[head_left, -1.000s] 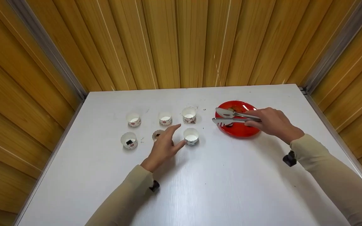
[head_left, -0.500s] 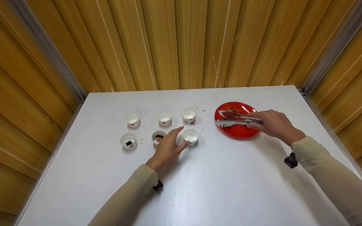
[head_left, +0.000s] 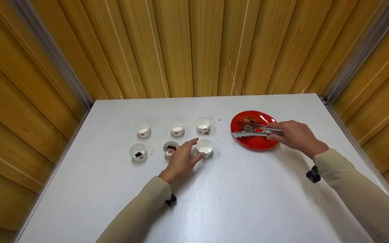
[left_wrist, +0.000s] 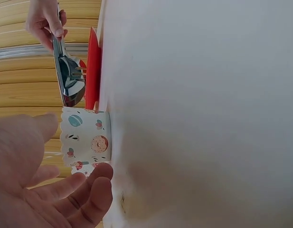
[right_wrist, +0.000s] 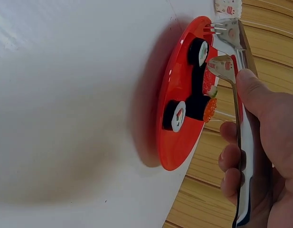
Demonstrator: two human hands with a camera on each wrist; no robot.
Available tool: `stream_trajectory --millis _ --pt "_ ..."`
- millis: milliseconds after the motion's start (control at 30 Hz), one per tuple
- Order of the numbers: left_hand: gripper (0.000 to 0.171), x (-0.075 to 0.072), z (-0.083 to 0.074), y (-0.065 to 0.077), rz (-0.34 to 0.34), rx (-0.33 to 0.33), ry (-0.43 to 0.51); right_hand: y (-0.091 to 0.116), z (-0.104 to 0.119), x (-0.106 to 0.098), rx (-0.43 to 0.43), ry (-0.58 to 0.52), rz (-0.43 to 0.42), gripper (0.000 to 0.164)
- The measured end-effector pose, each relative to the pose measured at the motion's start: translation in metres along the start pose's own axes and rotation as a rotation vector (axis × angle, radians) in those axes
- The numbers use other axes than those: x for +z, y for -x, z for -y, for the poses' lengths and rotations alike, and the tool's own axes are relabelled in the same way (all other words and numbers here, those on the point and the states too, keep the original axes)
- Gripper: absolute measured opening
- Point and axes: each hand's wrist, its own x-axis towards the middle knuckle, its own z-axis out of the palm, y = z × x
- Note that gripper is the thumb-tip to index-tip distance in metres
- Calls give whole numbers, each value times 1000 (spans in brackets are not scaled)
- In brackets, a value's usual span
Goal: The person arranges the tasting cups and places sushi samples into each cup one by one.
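My right hand (head_left: 294,136) grips metal serving tongs (right_wrist: 246,142), their two arms apart over a red plate (head_left: 260,143). On the plate in the right wrist view lie several sushi pieces, among them a round roll (right_wrist: 174,116) near the rim, another roll (right_wrist: 198,52) by the tong tips and an orange-topped piece (right_wrist: 210,110). Nothing is visibly pinched in the tongs. My left hand (head_left: 182,159) is beside a white paper cup (head_left: 205,148) with printed sweets, thumb and fingers spread and loosely bent. Whether it touches the cup I cannot tell.
More paper cups stand left and behind: a front-left cup (head_left: 138,153) and a front-middle cup (head_left: 170,150), each with a dark piece inside, and a back row including a back-right cup (head_left: 203,126). Small crumbs lie on the white table (head_left: 241,202). Wood-look panels (head_left: 204,47) rise behind.
My left hand has shifted slightly right, closer to the front-right cup, uncovering the front-middle cup. The tongs have moved slightly right and nearer me over the plate, and their arms stand closer together.
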Motion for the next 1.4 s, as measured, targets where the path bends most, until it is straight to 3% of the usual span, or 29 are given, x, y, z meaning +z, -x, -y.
stream_trajectory --millis 400,1400 --pt "56 2 -1 -2 22 -24 8 1 -5 2 33 6 21 51" --pt "50 4 -1 -7 29 -49 -7 5 -8 2 12 40 -23 44"
